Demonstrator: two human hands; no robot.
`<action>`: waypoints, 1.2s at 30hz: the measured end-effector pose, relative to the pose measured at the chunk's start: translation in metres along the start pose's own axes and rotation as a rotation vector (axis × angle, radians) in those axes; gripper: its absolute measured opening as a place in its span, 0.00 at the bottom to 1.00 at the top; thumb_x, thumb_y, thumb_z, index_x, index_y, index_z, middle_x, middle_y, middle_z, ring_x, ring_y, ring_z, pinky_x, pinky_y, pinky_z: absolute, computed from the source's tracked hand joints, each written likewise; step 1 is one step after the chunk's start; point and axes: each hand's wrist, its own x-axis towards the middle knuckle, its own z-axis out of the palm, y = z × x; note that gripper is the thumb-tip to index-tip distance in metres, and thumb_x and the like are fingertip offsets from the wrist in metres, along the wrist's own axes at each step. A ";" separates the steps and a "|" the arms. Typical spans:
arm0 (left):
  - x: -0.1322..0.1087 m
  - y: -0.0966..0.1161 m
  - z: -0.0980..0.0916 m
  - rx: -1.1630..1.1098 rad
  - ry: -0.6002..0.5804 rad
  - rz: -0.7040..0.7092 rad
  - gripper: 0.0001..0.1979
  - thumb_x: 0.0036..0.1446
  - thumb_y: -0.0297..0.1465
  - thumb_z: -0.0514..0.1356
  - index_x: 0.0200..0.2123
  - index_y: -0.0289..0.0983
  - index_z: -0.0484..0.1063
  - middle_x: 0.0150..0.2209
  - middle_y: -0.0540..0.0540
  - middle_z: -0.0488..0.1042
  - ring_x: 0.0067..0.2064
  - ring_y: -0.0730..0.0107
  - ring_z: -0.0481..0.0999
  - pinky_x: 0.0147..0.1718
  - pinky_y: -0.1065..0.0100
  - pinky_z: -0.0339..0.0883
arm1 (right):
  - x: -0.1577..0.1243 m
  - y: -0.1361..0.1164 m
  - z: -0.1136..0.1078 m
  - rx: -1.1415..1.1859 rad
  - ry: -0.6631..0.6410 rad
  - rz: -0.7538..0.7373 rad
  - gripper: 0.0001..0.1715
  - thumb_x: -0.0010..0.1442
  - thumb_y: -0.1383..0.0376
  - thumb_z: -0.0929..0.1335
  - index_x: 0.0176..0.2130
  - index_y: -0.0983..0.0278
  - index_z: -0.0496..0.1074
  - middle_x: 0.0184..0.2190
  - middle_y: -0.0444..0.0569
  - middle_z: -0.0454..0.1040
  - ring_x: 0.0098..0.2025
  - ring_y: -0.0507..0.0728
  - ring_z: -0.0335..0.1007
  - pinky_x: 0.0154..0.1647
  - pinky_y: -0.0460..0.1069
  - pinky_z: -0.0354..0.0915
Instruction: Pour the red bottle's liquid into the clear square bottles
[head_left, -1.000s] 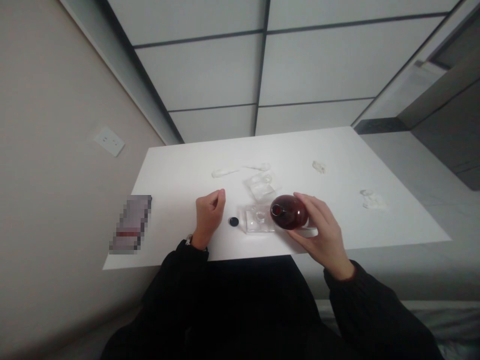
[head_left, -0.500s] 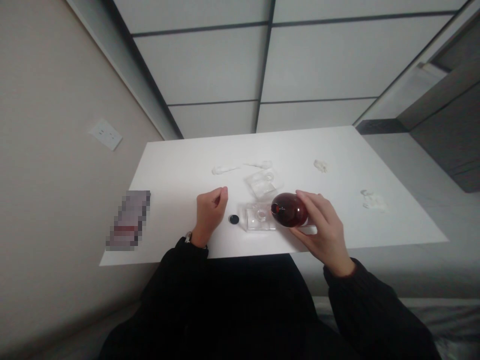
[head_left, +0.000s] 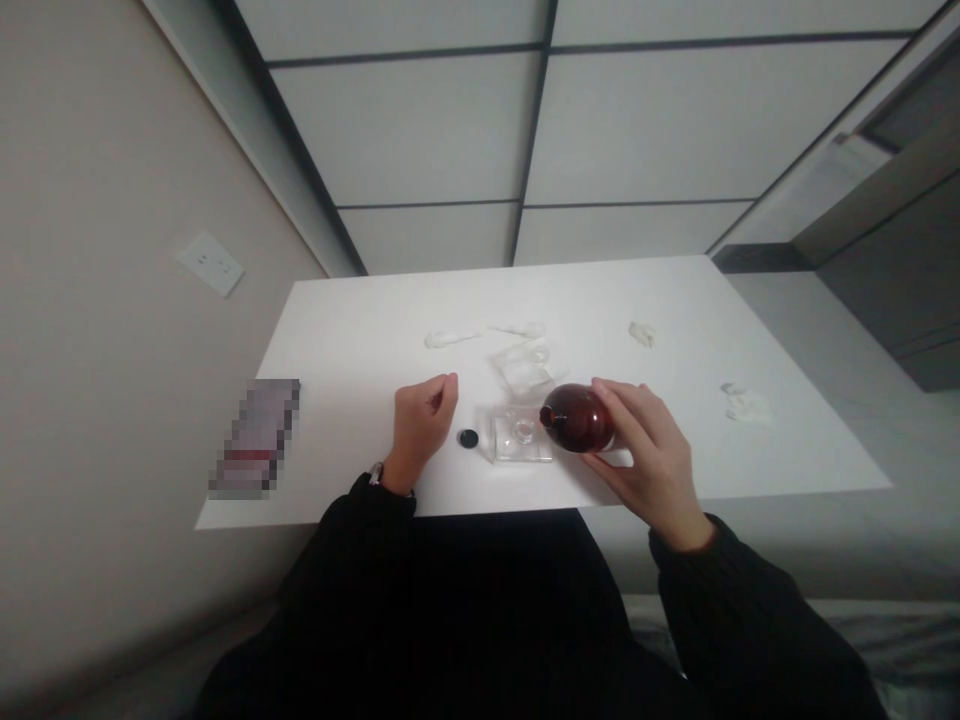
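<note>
My right hand (head_left: 651,462) grips an amber-brown bottle (head_left: 581,418) around its body. The bottle is tilted, its open neck pointing left, over the right end of a clear transparent container (head_left: 516,448) with a round opening. I cannot tell whether any liquid runs out. My left hand (head_left: 421,425) rests on the table as a loose fist, left of a small round black cap (head_left: 469,438). No object shows in its fingers. Just behind the container lies a clear plastic piece (head_left: 521,370), also with a round hole.
Two whitish, long thin pieces (head_left: 452,339) lie at the back of the white table (head_left: 352,330). Crumpled translucent scraps (head_left: 641,333) are on the right. A pixelated flat object (head_left: 259,440) lies at the left edge. A wall socket (head_left: 212,264) is beyond it.
The bottle has tipped slightly, so its neck now shows more clearly toward the left. My left hand stays in place, and the view has shifted a little.
</note>
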 end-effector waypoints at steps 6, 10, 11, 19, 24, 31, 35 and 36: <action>-0.001 -0.001 0.001 -0.001 0.004 0.005 0.24 0.69 0.32 0.55 0.22 0.41 0.47 0.19 0.57 0.44 0.20 0.78 0.46 0.21 0.66 0.40 | 0.003 0.001 -0.002 -0.054 -0.003 -0.036 0.49 0.64 0.71 0.75 0.76 0.60 0.55 0.58 0.64 0.77 0.58 0.71 0.77 0.60 0.71 0.74; -0.001 -0.001 0.002 0.001 0.007 0.006 0.24 0.69 0.32 0.55 0.22 0.41 0.47 0.19 0.57 0.44 0.20 0.78 0.46 0.21 0.66 0.40 | 0.005 0.001 -0.003 -0.069 -0.007 -0.049 0.48 0.64 0.71 0.75 0.76 0.61 0.56 0.58 0.65 0.77 0.58 0.71 0.77 0.60 0.71 0.74; 0.000 -0.001 0.002 0.002 0.008 0.007 0.24 0.69 0.32 0.55 0.22 0.41 0.47 0.19 0.57 0.44 0.20 0.78 0.46 0.21 0.66 0.40 | 0.005 0.001 -0.003 -0.071 -0.012 -0.049 0.48 0.64 0.71 0.75 0.76 0.61 0.56 0.58 0.65 0.77 0.58 0.71 0.77 0.60 0.71 0.74; 0.000 -0.003 0.001 0.003 0.004 0.015 0.24 0.70 0.32 0.55 0.22 0.41 0.47 0.19 0.57 0.44 0.20 0.78 0.46 0.21 0.65 0.40 | 0.006 0.001 -0.006 -0.099 -0.038 -0.060 0.48 0.63 0.73 0.75 0.75 0.62 0.57 0.59 0.65 0.77 0.59 0.71 0.77 0.62 0.70 0.73; -0.001 -0.002 0.001 0.003 0.004 0.013 0.24 0.70 0.32 0.55 0.22 0.41 0.47 0.19 0.57 0.44 0.20 0.78 0.46 0.21 0.65 0.40 | 0.007 0.001 -0.007 -0.123 -0.052 -0.068 0.47 0.63 0.73 0.75 0.74 0.62 0.58 0.59 0.64 0.77 0.59 0.70 0.77 0.62 0.70 0.73; -0.001 -0.002 0.001 -0.009 0.000 0.003 0.24 0.69 0.32 0.56 0.22 0.41 0.46 0.19 0.57 0.44 0.20 0.77 0.46 0.22 0.64 0.40 | 0.010 0.002 -0.009 -0.147 -0.062 -0.096 0.47 0.64 0.73 0.74 0.75 0.62 0.58 0.59 0.64 0.77 0.59 0.70 0.77 0.61 0.69 0.73; 0.000 -0.001 0.000 -0.018 -0.005 -0.002 0.25 0.69 0.33 0.56 0.22 0.41 0.46 0.19 0.57 0.44 0.20 0.77 0.45 0.22 0.64 0.40 | 0.012 0.001 -0.010 -0.155 -0.059 -0.110 0.47 0.64 0.72 0.75 0.75 0.61 0.57 0.59 0.63 0.77 0.59 0.70 0.77 0.61 0.69 0.74; 0.000 -0.001 0.000 -0.019 -0.006 -0.004 0.25 0.69 0.33 0.56 0.22 0.41 0.46 0.19 0.57 0.44 0.20 0.77 0.46 0.22 0.64 0.40 | 0.013 0.001 -0.010 -0.156 -0.062 -0.112 0.48 0.64 0.72 0.74 0.75 0.61 0.56 0.60 0.63 0.77 0.59 0.70 0.77 0.61 0.69 0.74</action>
